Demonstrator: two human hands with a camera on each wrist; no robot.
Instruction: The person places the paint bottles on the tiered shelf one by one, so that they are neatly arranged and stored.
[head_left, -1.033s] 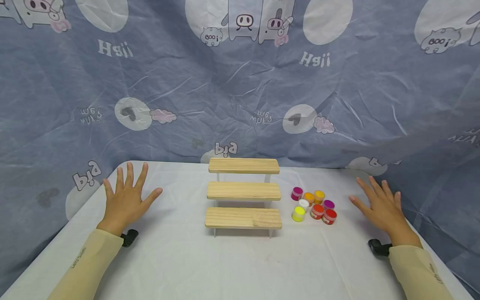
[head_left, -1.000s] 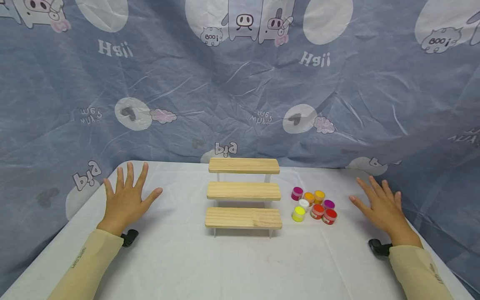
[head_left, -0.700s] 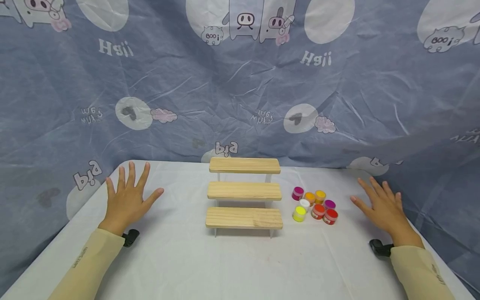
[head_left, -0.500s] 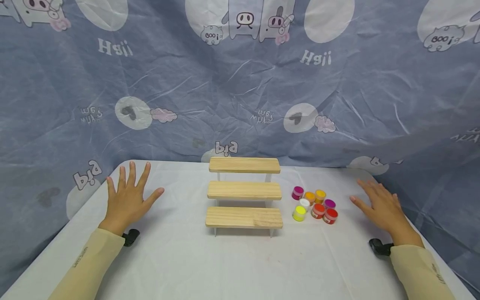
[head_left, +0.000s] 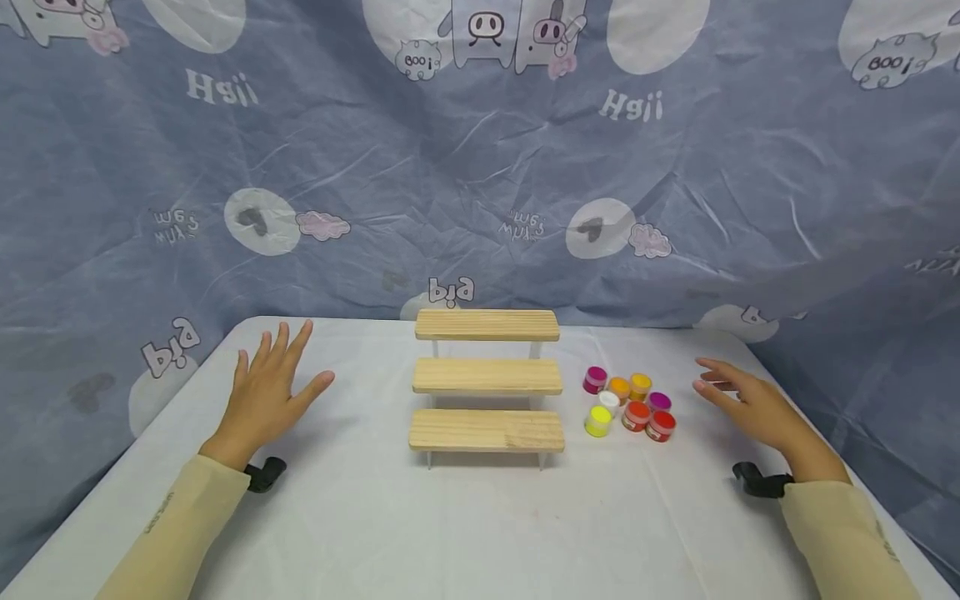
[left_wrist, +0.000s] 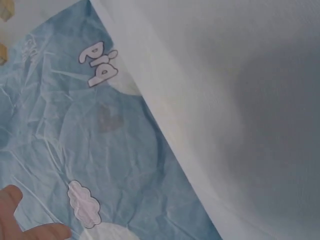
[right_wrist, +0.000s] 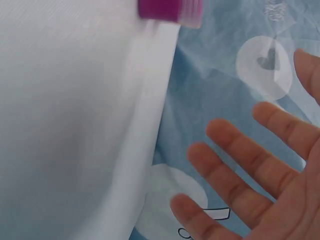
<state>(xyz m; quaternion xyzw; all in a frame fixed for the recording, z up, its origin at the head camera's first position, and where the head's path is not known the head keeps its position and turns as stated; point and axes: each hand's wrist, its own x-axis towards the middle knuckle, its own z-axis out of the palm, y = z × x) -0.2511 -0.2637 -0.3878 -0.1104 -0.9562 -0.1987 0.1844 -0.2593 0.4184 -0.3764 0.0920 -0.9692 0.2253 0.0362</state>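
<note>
Jars (head_left: 637, 410): at three o'clock of the wooden stand (head_left: 487, 376); crowded, so a light pinch on one jar's sides, clear of its neighbours, seems best.
Right hand (head_left: 756, 410): jars at its nine o'clock; fingers apart, gently bent, gripping nothing; height hard to judge.
Left hand (head_left: 264, 407): at nine o'clock of the stand; fingers splayed, gripping nothing.

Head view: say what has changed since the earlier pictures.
The right hand has turned partly onto its side, fingers overlapping in view; the left hand has shifted slightly toward the wooden stand. Nothing was grasped or released. The jars and stand stayed put.
</note>
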